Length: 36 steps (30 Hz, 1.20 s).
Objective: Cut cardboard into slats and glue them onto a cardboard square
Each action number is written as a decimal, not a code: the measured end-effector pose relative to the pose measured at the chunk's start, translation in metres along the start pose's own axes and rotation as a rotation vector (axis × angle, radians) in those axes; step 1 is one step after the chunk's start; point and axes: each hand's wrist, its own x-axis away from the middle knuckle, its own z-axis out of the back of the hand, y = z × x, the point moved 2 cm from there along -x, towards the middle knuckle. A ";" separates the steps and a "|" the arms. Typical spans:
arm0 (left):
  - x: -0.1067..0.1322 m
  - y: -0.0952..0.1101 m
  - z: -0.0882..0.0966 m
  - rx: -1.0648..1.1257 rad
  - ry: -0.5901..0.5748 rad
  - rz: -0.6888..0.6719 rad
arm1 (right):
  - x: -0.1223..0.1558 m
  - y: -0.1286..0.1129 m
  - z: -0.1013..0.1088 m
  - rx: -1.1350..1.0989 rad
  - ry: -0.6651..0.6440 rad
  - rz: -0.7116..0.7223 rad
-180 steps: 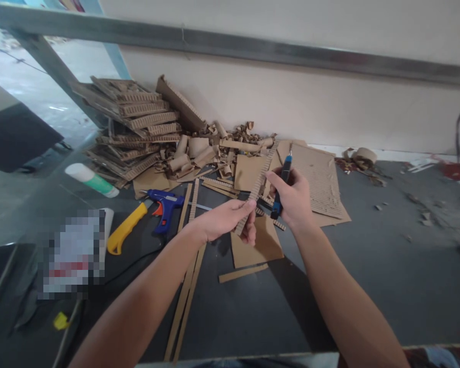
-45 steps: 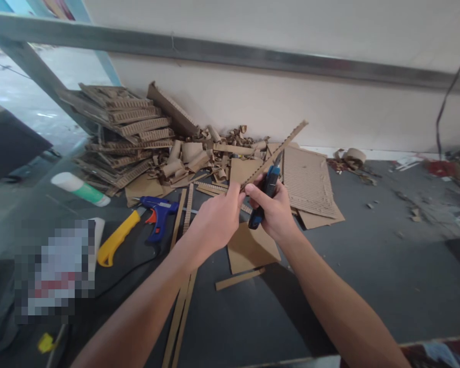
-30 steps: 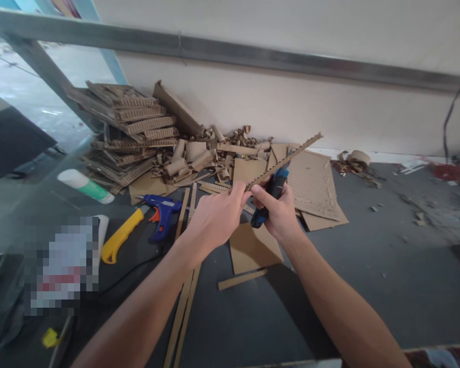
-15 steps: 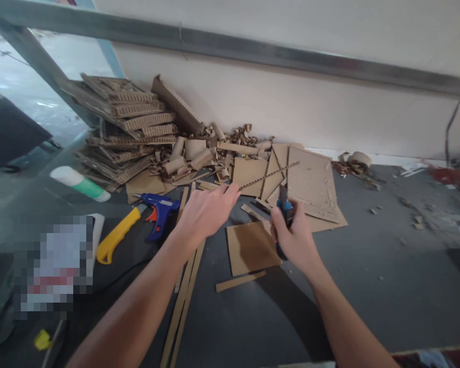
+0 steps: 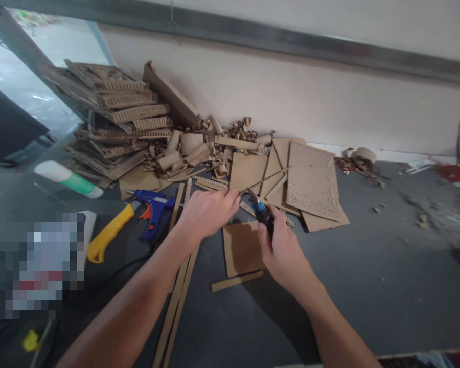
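The left hand (image 5: 209, 212) pinches a thin cardboard strip (image 5: 269, 178), which slants up across cardboard sheets (image 5: 249, 166) on the table (image 5: 368, 286). The right hand (image 5: 281, 245) grips a knife (image 5: 263, 214), its tip near the strip.

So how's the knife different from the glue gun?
The knife is black and blue; the glue gun is blue with an orange trigger. The knife is straight; the glue gun is pistol-shaped. The right hand holds the knife; the glue gun lies on the table. Both have blue.
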 end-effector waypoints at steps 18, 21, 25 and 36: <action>0.001 -0.003 -0.003 -0.016 -0.014 0.000 | 0.004 -0.004 -0.002 0.222 0.045 0.268; 0.000 -0.003 -0.005 -0.024 -0.014 -0.003 | 0.004 -0.004 -0.001 0.214 0.098 0.303; 0.000 -0.002 -0.005 -0.030 0.000 -0.002 | 0.006 -0.006 0.000 0.205 0.180 0.332; 0.000 -0.001 -0.002 -0.017 -0.004 0.017 | 0.005 -0.004 -0.005 0.223 0.214 0.316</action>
